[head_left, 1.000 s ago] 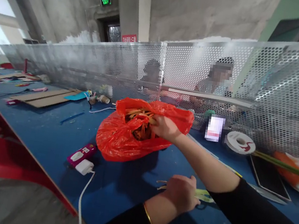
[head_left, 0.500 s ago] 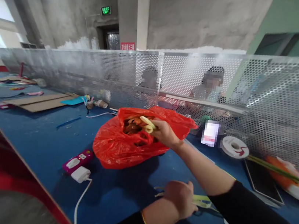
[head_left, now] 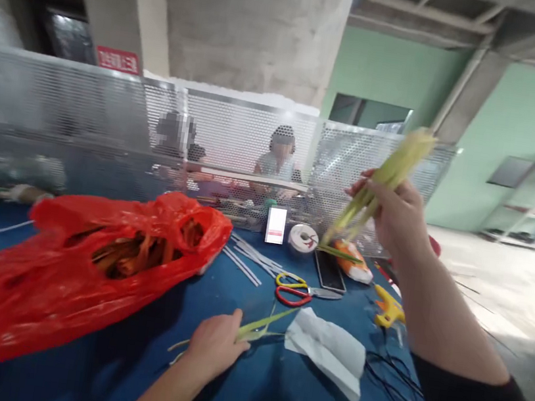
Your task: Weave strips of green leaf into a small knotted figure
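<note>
My left hand (head_left: 217, 346) rests low over the blue table (head_left: 146, 356). Its fingers are closed round a few thin yellow-green strips (head_left: 262, 328) that look like plant leaf; their ends stick out on both sides. Raised at the right, my right hand (head_left: 400, 212) grips a bundle of pale green, flat stalk-like strips (head_left: 400, 159), blurred at the top. A crumpled piece of white paper (head_left: 326, 351) lies to the right of my left hand. Beyond it are scissors (head_left: 299, 291) with one yellow and one red handle loop.
An open red plastic bag (head_left: 60, 291) with brown dried pieces fills the left. White sticks (head_left: 249, 261), a ribbon spool (head_left: 303, 239), a dark phone-like slab (head_left: 330, 272), a yellow glue gun (head_left: 388, 307) and black cable (head_left: 395, 384) lie around. People sit behind the perforated screen (head_left: 237, 130).
The view has swung right. My right hand has left the red bag's opening and risen to the right, holding the pale green bundle. My left hand keeps its strips.
</note>
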Demonstrator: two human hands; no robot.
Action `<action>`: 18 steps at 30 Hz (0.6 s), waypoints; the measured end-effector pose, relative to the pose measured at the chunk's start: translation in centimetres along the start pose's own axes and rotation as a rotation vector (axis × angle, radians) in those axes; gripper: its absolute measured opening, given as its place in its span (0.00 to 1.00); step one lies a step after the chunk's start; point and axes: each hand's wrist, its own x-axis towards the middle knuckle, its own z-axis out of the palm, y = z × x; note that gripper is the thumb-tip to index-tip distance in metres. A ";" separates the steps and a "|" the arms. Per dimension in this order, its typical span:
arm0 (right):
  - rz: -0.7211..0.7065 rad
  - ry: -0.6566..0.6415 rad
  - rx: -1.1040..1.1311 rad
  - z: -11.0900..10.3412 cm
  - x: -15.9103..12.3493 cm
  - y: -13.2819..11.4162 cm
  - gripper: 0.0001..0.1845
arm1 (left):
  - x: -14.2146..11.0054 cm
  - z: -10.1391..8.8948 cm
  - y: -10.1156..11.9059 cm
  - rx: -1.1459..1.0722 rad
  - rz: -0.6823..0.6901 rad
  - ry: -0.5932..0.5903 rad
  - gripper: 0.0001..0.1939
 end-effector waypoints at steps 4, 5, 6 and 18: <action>0.240 -0.242 -0.756 -4.7 2.7 7.6 0.10 | 0.4 -0.2 0.0 0.001 -0.003 -0.034 0.13; 0.280 -0.307 -0.833 -4.6 2.9 9.6 0.08 | 0.4 -0.2 0.0 -0.004 -0.009 -0.037 0.13; 0.310 -0.371 -0.898 -4.2 2.9 11.6 0.08 | 0.4 -0.2 0.0 -0.009 -0.021 -0.043 0.12; 0.289 -0.698 -1.272 1.9 2.1 24.0 0.19 | 1.1 -0.6 -0.5 -0.349 -0.086 -0.090 0.16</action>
